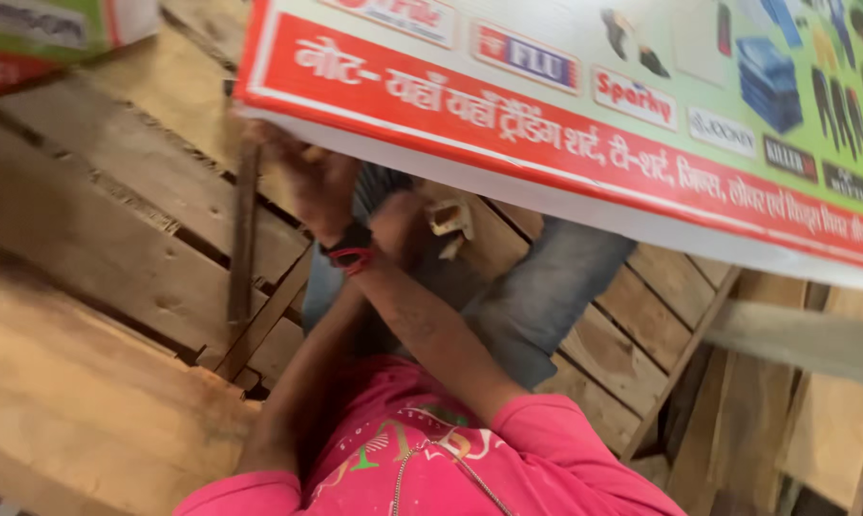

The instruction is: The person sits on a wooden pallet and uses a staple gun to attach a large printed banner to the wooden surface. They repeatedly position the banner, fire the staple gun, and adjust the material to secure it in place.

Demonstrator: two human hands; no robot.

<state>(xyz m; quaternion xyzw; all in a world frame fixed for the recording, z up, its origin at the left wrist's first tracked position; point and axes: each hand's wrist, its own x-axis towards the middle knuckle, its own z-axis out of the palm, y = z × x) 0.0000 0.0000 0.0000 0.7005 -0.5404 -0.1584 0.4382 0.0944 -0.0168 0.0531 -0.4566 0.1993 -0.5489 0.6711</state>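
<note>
A large printed banner board (565, 115), red along its lower border and green above, tilts over my lap. My left hand (312, 182), with a red and black band on the wrist, reaches up and grips the board's lower left edge; the fingers are blurred. Just right of it, under the board's edge, my right hand (398, 225) is closed around a small pale, yellowish object (450, 227) whose kind I cannot make out. Both forearms run up from my pink shirt (422, 459). My knee in blue jeans (546, 282) lies below the board.
I am on a platform of rough wooden planks (116, 191) with gaps between them. A thin loose wooden strip (243, 239) lies upright left of my hands. More planks and a pale beam (794, 339) are at the right. A green and red box corner (40, 33) shows top left.
</note>
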